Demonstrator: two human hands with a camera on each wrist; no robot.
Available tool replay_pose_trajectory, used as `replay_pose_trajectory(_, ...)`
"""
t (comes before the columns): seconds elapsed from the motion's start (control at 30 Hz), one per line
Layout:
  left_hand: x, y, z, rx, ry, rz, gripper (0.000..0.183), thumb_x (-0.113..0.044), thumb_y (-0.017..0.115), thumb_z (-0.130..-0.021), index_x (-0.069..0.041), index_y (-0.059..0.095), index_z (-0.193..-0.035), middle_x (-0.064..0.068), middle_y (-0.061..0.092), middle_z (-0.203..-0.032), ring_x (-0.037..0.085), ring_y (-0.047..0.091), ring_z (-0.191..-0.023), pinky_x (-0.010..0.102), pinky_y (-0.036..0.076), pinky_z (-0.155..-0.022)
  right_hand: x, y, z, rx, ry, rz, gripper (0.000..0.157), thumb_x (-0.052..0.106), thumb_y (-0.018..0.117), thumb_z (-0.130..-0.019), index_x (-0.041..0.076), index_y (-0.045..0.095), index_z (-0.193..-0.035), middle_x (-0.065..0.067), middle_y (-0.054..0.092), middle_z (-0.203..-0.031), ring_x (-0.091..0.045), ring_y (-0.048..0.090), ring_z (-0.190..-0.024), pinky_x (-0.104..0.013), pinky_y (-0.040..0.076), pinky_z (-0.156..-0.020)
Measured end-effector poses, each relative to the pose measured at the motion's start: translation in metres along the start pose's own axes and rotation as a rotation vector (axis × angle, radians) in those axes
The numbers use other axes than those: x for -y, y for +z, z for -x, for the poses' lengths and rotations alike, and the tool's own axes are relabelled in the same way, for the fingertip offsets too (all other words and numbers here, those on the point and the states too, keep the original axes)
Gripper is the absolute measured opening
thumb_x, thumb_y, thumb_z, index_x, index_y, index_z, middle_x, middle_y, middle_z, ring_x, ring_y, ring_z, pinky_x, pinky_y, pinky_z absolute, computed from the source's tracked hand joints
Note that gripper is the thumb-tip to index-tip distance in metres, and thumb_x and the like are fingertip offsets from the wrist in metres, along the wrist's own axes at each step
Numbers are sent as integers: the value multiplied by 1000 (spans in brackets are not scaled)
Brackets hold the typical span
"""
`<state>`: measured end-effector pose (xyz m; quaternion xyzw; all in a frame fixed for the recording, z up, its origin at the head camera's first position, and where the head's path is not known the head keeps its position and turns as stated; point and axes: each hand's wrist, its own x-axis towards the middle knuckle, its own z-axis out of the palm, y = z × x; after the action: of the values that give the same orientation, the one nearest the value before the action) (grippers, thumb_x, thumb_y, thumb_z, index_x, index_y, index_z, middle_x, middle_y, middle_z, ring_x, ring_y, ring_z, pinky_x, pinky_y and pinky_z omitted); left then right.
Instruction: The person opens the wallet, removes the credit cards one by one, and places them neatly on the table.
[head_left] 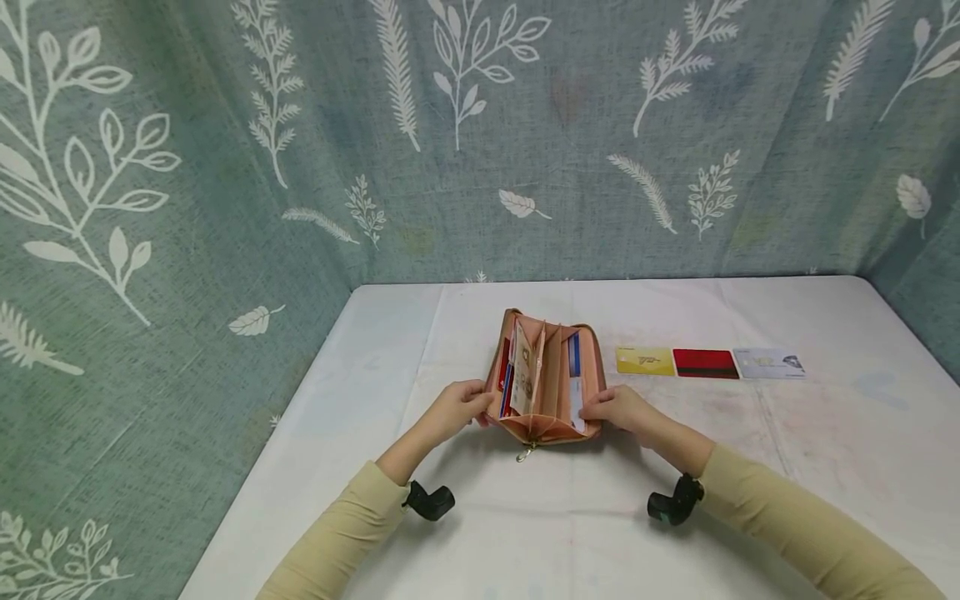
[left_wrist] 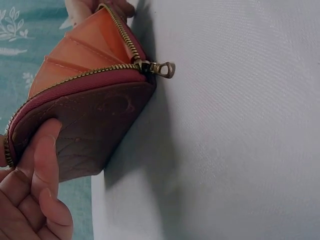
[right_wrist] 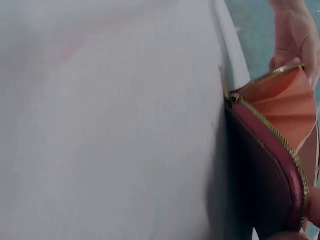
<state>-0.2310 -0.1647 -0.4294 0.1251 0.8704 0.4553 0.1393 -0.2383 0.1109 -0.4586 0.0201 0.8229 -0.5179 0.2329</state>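
Observation:
An unzipped wallet (head_left: 551, 375) stands spread on the white table, its orange accordion lining facing up. My left hand (head_left: 459, 408) grips its left side; in the left wrist view the fingers (left_wrist: 46, 160) press the dark quilted outer cover. With the right hand (head_left: 622, 410) I pinch the opposite side near the front corner. Inside, red and blue cards and a printed paper (head_left: 522, 371) sit in the left part. A blue card (head_left: 574, 354) and a whitish card (head_left: 576, 400) show on the right. The brass zipper pull (left_wrist: 165, 69) hangs at the near end.
To the wallet's right, a yellow card (head_left: 645, 361), a red card with a black stripe (head_left: 706, 363) and a pale grey card (head_left: 769, 363) lie in a row on the white table (head_left: 562, 533). A green leaf-patterned cloth (head_left: 480, 208) hangs behind and at the sides.

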Motion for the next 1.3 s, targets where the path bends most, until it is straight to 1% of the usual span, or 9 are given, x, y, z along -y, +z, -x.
replay_pose_trajectory(0.1,0,-1,1,-1,-4,-3,22,-18,49,-94,-1,62,-100,6,65,-70,10,57,-62,35,45,-63,0,-1,2,-8,24,-62,16,19,65,-81,4,66,-85,2,54,-75,-15,43,-72,-26,33,-61)
replay_pose_trajectory(0.27,0,-2,3,-2,-5,-4,22,-17,48,-94,-1,62,-99,6,64,-69,10,57,-61,31,44,-61,-2,-5,3,4,15,-161,11,16,62,-82,5,62,-82,2,50,-66,-12,41,-57,-25,35,-56)
replay_pose_trajectory(0.47,-1,-2,4,1,3,0,22,-18,48,-94,-1,62,-98,6,65,-69,10,58,-62,32,44,-61,-4,-9,5,22,50,-211,11,17,61,-84,6,61,-86,1,48,-68,-11,43,-59,-24,41,-56)
replay_pose_trajectory(0.6,-1,-2,4,5,13,7,22,-19,48,-94,-1,61,-96,6,64,-69,11,58,-61,39,45,-63,-3,-9,7,14,66,-216,17,17,61,-83,3,61,-92,0,49,-69,-12,44,-59,-24,42,-57)
replay_pose_trajectory(0.77,-1,-2,3,11,13,7,22,-18,48,-94,-1,62,-97,6,64,-69,11,57,-61,40,45,-63,-3,-9,7,-12,81,-235,24,17,61,-83,0,59,-99,0,51,-74,-11,44,-59,-23,45,-56)
replay_pose_trajectory(1.0,-5,-2,4,12,21,2,21,-16,48,-94,0,61,-97,7,64,-69,11,57,-61,39,45,-63,-3,-8,5,-18,74,-255,22,16,57,-85,-1,56,-99,0,45,-67,-10,43,-58,-22,46,-56)
replay_pose_trajectory(1.17,-25,-5,14,16,20,-6,22,-12,46,-95,5,60,-99,16,64,-72,23,60,-66,35,44,-61,-3,-11,5,-2,54,-247,13,14,53,-86,1,54,-89,1,43,-64,-8,42,-54,-21,45,-54)
replay_pose_trajectory(1.23,-25,-5,14,14,8,-7,22,-12,46,-95,5,60,-99,18,64,-73,26,60,-67,33,44,-61,-3,-12,6,2,38,-225,12,15,52,-87,3,53,-85,1,42,-64,-8,41,-53,-21,45,-53)
replay_pose_trajectory(1.3,-17,-4,10,10,3,-12,22,-14,47,-95,3,61,-99,16,64,-72,22,60,-66,31,43,-61,-3,-12,7,0,28,-190,15,17,51,-87,2,54,-87,1,43,-64,-8,41,-53,-21,45,-53)
